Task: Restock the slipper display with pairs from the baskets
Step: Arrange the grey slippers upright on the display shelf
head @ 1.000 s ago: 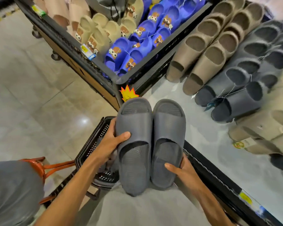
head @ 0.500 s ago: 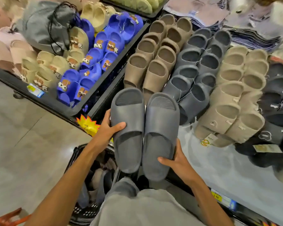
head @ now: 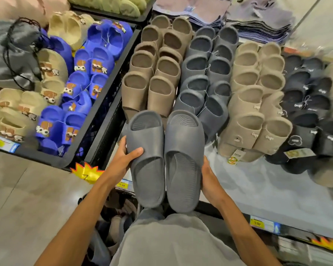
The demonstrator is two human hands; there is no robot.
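I hold a pair of dark grey slide slippers side by side, toes pointing away, above the front edge of the display shelf (head: 258, 191). My left hand (head: 125, 158) grips the left slipper (head: 148, 160), thumb across its strap. My right hand (head: 208, 175) grips the outer side of the right slipper (head: 185, 160); its fingers are hidden under the sole. Just beyond the pair's toes stand the row of matching grey slippers (head: 204, 81) and the row of brown slippers (head: 152, 73). Below my arms, a black basket (head: 115, 206) holds more slippers, partly hidden.
Beige slippers (head: 258, 96) and black slippers (head: 308, 104) fill the shelf to the right. A black bin (head: 104, 104) on the left holds blue and cream cartoon slippers, with a grey drawstring bag (head: 13, 54). Bare white shelf lies at front right. Folded cloths (head: 258, 18) sit behind.
The pair has risen from over the basket and moved forward to the shelf, toes now close to the grey and brown rows. My view has tilted up over the display.
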